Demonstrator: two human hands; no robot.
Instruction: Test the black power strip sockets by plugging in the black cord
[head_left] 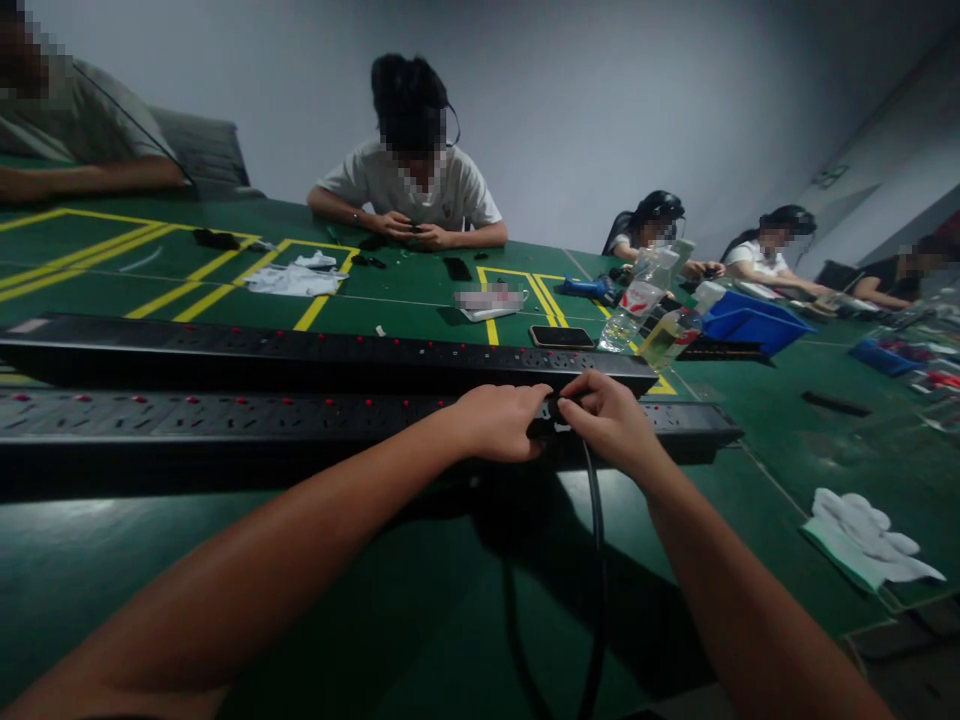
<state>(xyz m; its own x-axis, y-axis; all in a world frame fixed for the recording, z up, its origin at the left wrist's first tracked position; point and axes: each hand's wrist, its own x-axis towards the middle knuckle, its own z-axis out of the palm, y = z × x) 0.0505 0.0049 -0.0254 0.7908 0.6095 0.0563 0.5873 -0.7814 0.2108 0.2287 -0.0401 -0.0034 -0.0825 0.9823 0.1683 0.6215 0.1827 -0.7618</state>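
Observation:
Two long black power strips (345, 350) lie side by side across the table, with rows of sockets and small red parts along their tops. Over the right part of the nearer power strip (285, 415), my two hands meet at a small black plug (556, 412). My left hand (506, 420) is closed with its fingers curled against the plug's left side. My right hand (606, 412) pinches the plug from the right. A thick black cable (598, 530) hangs from there toward me. Fingers partly hide the plug, so whether it touches the strip is unclear.
Beyond the strips lie a phone (561, 337), white gloves (296, 275), a plastic bottle (637, 300) and a blue bin (750, 322). Another white glove (862, 535) rests at the right edge of the green table (772, 420). Several people sit around it.

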